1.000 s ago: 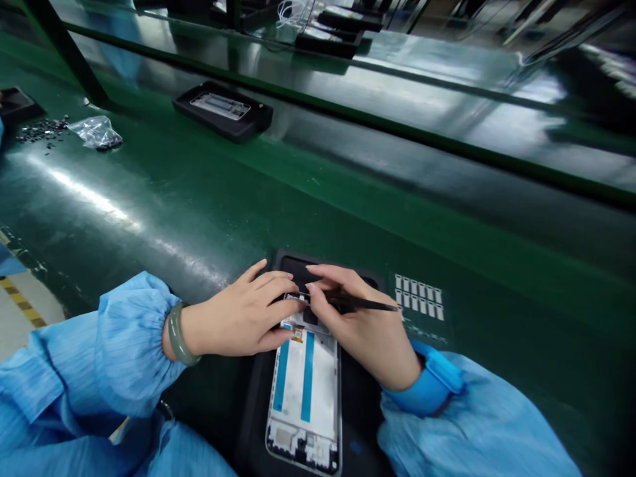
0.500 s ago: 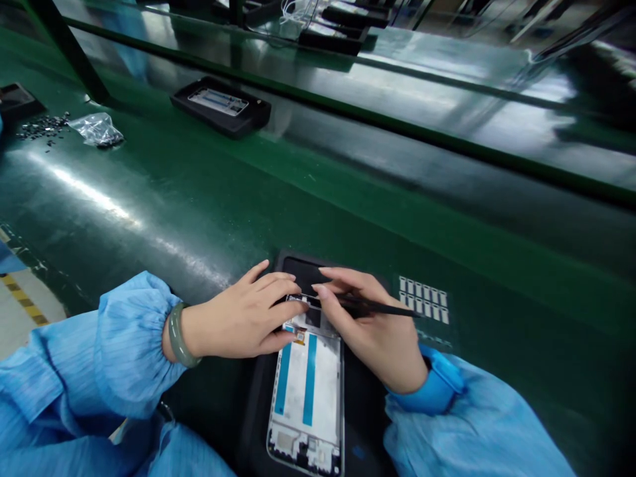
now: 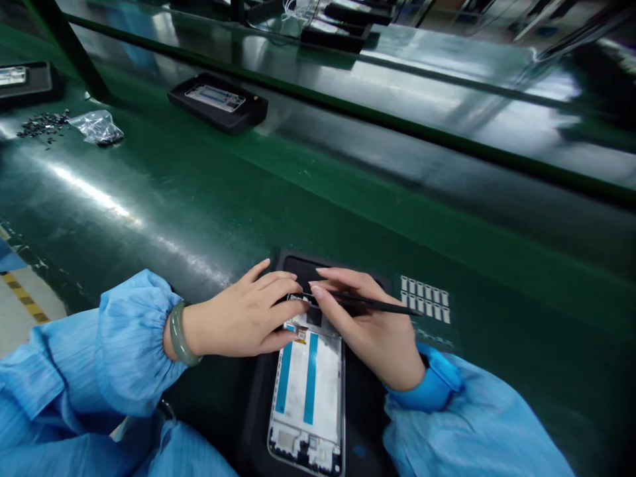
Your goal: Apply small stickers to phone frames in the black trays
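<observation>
Sitting at the upper left of the frame, a dark tray [image 3: 38, 85] is cut off by the edge. Just below it lie a scatter of small black parts [image 3: 44, 124] and a clear plastic bag [image 3: 97, 126]. Further right, near the top, a second tray [image 3: 248, 119] holds a pale phone shell [image 3: 216, 97].

At lower centre, the left hand [image 3: 248, 315] lies palm down, fingers loosely spread, tips at the upper end of an opened phone [image 3: 297, 391]; whether they pinch anything small, I cannot tell. The phone lies face up in a black tray [image 3: 364, 404], at the bottom centre of the frame. It looks thin, light and stiff, probably slick along the rim; the small ribbon [image 3: 301, 336] near its top seems fragile, so the long side edges would be the safest hold.

Right of that, the right hand [image 3: 370, 324] grips a slim black tool [image 3: 382, 305], its tip hidden by the fingers. Beyond it, right of centre, lie two rows of small pale tabs [image 3: 424, 298].
</observation>
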Demonstrator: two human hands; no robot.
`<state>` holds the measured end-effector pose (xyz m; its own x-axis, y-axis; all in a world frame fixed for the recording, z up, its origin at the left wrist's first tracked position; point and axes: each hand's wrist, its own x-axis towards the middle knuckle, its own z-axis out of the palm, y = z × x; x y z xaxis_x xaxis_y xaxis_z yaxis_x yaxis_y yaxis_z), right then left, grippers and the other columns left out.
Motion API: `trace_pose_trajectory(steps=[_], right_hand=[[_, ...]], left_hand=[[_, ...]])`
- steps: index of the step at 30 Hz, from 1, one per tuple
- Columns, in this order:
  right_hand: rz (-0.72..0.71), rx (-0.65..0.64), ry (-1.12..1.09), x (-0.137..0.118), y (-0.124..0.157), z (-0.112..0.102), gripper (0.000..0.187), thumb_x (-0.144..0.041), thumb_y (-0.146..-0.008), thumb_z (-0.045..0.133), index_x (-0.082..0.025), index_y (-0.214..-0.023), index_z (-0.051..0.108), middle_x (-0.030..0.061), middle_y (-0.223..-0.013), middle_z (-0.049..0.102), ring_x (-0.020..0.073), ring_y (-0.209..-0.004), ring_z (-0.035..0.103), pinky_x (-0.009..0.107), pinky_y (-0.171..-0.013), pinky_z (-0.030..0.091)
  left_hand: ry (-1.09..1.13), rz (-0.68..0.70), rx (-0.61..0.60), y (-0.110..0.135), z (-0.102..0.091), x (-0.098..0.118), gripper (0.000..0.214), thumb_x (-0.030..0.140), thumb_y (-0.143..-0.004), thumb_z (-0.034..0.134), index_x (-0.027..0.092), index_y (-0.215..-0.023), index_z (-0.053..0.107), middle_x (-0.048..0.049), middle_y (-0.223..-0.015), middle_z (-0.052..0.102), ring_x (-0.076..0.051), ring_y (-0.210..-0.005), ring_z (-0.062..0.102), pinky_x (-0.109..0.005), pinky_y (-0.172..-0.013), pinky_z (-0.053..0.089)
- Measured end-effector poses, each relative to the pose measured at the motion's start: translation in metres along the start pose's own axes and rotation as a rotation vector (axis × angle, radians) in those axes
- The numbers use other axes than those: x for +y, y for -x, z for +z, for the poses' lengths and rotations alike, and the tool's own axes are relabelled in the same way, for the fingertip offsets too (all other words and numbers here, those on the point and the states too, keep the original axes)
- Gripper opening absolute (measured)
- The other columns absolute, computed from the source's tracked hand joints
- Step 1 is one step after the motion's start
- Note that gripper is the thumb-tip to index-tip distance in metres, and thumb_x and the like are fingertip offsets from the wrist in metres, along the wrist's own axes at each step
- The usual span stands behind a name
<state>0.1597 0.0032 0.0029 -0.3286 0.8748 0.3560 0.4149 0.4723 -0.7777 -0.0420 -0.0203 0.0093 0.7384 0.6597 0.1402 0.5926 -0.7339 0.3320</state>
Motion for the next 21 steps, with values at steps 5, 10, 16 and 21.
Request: trace_pose_trajectory(steps=[5,10,16,21], right_hand=[[-0.038,-0.006,0.070,0.000,0.001,0.001,0.023,-0.019,-0.085,0.062,-0.023,-0.107,0.060,0.0021,-0.097,0.067,0.0141,-0.080,0.066,0.026,-0.076,0.056],[-0.037,-0.094,0.079,-0.007,-0.010,-0.002,0.022,-0.020,-0.086,0.058,-0.022,-0.108,0.059,0.0035,-0.098,0.068,0.0149,-0.080,0.067,0.027,-0.073,0.057],[0.004,-0.131,0.109,-0.009,-0.019,-0.002,0.024,-0.023,-0.086,0.057,-0.023,-0.110,0.059,0.0033,-0.093,0.068,0.0164,-0.076,0.067,0.028,-0.065,0.057],[0.063,-0.021,0.068,-0.003,-0.011,-0.004,0.022,-0.026,-0.086,0.060,-0.022,-0.108,0.061,0.0013,-0.082,0.067,0.0136,-0.064,0.065,0.022,-0.049,0.052]], left_hand=[[0.005,0.000,-0.012,-0.001,0.000,0.000,0.034,0.034,-0.092,0.047,0.014,-0.119,0.051,-0.0119,-0.124,0.052,-0.027,-0.127,0.039,-0.054,-0.110,0.023],[0.006,-0.009,-0.016,-0.001,-0.001,0.001,0.033,0.034,-0.091,0.047,0.014,-0.117,0.053,-0.0124,-0.122,0.053,-0.028,-0.126,0.039,-0.054,-0.110,0.023],[0.005,-0.026,-0.035,-0.001,-0.004,0.001,0.034,0.035,-0.092,0.046,0.014,-0.119,0.051,-0.0137,-0.128,0.050,-0.027,-0.126,0.039,-0.054,-0.110,0.023],[0.008,-0.026,-0.016,0.000,-0.004,0.001,0.035,0.034,-0.091,0.048,0.016,-0.121,0.050,-0.0123,-0.125,0.052,-0.026,-0.126,0.040,-0.052,-0.110,0.023]])
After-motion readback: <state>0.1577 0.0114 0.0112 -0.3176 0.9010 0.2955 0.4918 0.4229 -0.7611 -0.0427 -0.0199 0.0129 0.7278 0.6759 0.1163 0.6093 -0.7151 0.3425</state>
